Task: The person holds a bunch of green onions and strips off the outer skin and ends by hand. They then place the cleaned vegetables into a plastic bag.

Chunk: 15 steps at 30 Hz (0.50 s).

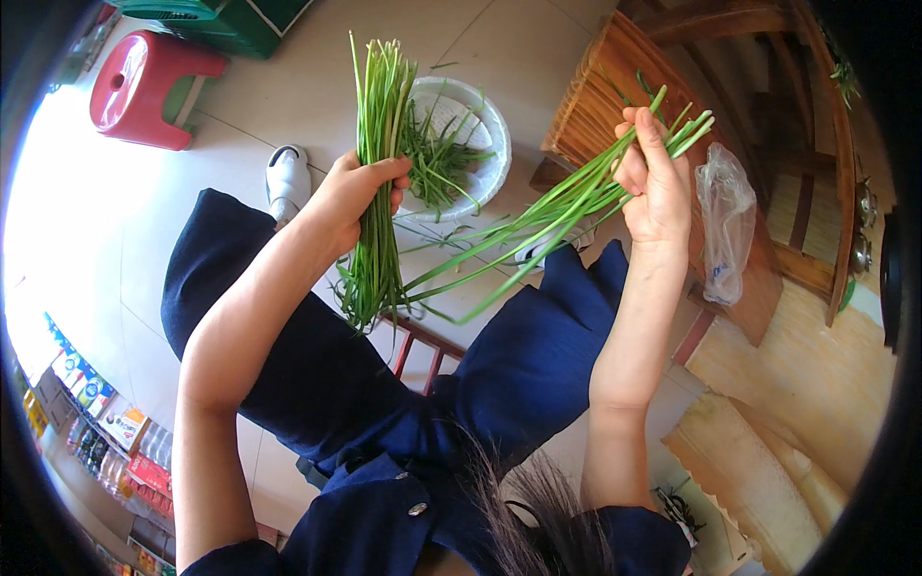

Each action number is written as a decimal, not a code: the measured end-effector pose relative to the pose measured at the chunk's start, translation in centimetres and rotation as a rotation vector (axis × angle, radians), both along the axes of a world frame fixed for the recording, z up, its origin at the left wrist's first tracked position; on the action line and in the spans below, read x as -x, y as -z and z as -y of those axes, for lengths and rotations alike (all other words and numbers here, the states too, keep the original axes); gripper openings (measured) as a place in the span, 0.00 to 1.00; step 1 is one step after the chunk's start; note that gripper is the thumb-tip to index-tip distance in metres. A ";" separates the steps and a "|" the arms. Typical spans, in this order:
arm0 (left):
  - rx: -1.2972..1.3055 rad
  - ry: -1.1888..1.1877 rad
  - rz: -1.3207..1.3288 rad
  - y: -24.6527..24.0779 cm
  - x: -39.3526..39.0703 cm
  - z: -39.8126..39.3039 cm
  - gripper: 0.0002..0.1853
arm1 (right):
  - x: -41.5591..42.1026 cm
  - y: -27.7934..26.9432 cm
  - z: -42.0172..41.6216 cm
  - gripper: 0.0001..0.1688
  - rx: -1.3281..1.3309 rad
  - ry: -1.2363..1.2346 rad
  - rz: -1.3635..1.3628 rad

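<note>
My left hand [371,183] grips a thick bundle of green garlic chives [380,108], held upright with the pale cut ends at the top and the leaf tips hanging over my lap. A smaller bunch of chives [569,198] is pinched in my right hand [652,173]. Its pale ends stick out past my fingers, and its long leaves slant down to the left, the tips reaching the lower part of the big bundle. Behind the bundle, a white plastic-lined basin [497,155] on the floor holds loose chive scraps [446,165].
A wooden bench or table [587,108] stands at right with a clear plastic bag [724,223] on it. A red plastic stool [137,86] and a green crate [238,25] are at upper left. Packaged goods [122,425] line the lower left; cardboard [742,461] lies lower right.
</note>
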<state>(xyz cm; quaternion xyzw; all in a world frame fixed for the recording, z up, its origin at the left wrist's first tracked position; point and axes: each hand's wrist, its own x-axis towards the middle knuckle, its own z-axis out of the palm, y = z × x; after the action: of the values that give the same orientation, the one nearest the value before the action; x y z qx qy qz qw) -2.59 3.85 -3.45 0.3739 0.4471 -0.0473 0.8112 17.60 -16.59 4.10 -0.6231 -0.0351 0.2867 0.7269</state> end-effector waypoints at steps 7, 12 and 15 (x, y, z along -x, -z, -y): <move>0.027 0.129 0.216 -0.8 -0.8 1.1 0.12 | 0.5 0.2 0.3 0.17 0.084 -0.010 0.055; 0.020 0.223 0.415 -2.6 -1.7 2.7 0.18 | 4.7 0.6 -2.5 0.16 0.307 -0.246 0.125; -0.011 0.167 0.379 -3.6 -2.0 3.4 0.18 | 6.5 1.4 -3.8 0.18 0.196 -0.283 0.199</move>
<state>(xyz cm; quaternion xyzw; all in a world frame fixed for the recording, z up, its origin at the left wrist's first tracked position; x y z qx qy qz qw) -0.55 0.40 0.16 0.4162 0.2539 -0.0408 0.8721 11.09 -12.78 2.66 -0.7051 -0.1660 0.3251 0.6079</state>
